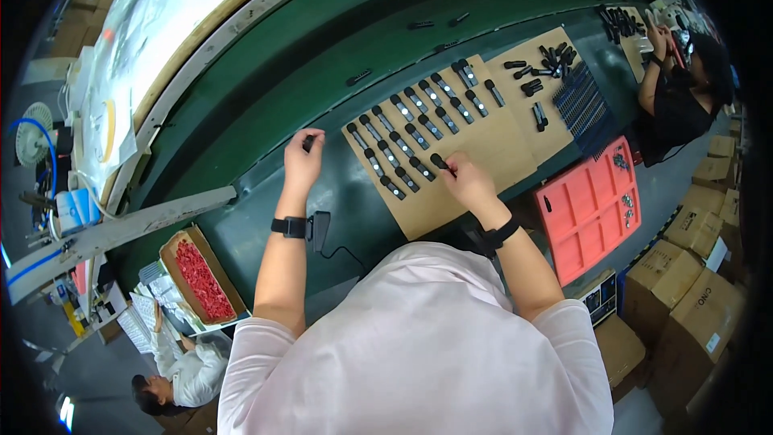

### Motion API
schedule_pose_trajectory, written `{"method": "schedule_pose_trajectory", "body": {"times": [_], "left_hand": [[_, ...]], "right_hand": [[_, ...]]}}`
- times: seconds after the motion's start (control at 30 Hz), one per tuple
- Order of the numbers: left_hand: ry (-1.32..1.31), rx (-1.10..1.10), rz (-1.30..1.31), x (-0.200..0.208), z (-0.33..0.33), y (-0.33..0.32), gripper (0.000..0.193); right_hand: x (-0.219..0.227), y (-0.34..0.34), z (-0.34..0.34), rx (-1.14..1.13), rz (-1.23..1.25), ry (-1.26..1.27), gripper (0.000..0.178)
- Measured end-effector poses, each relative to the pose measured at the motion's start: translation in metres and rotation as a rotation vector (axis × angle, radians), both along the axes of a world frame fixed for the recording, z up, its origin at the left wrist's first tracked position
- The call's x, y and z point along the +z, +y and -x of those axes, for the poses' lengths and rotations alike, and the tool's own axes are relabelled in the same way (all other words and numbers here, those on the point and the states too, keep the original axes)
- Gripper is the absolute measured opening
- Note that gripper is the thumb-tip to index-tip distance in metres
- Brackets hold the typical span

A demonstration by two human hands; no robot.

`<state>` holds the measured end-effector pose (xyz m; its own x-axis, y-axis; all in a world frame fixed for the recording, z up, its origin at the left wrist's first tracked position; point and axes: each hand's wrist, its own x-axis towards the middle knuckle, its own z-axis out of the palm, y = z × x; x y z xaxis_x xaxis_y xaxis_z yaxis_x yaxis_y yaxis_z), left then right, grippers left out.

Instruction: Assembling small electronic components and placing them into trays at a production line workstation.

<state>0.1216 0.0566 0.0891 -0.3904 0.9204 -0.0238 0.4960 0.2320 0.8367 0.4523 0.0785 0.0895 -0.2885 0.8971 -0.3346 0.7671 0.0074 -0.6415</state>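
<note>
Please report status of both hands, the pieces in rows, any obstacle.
Left hand pinching small black part. Right hand gripping black piece. Black-grey pieces in rows on brown sheet. Nothing seen blocking either hand.

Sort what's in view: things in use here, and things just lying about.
Apparently in use:
- dark piece in the left hand
- black piece in the right hand
- rowed pieces
- cardboard under them

Apparently just lying about:
- box of red bits
- fan
- cartons
</note>
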Motion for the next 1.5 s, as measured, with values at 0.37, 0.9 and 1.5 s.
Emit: {"method": "schedule_pose_trajectory", "body": {"times": [0.37, 0.9, 1.5], "left_hand": [[0.205, -0.141, 0.048, -0.062, 0.017, 0.065, 0.016], [0.516, -0.298, 0.141, -0.091, 0.023, 0.11, 0.027], [0.478, -0.449, 0.228, -0.04, -0.013, 0.233, 0.031]], "right_hand": [[-0.01, 0.007, 0.001, 0.007, -0.138, -0.11, 0.026], [0.021, 0.245, -0.027, 0.447, -0.62, -0.234, 0.028], [-0.012, 0.301, 0.051, 0.911, -0.17, -0.289, 0.028]]}}
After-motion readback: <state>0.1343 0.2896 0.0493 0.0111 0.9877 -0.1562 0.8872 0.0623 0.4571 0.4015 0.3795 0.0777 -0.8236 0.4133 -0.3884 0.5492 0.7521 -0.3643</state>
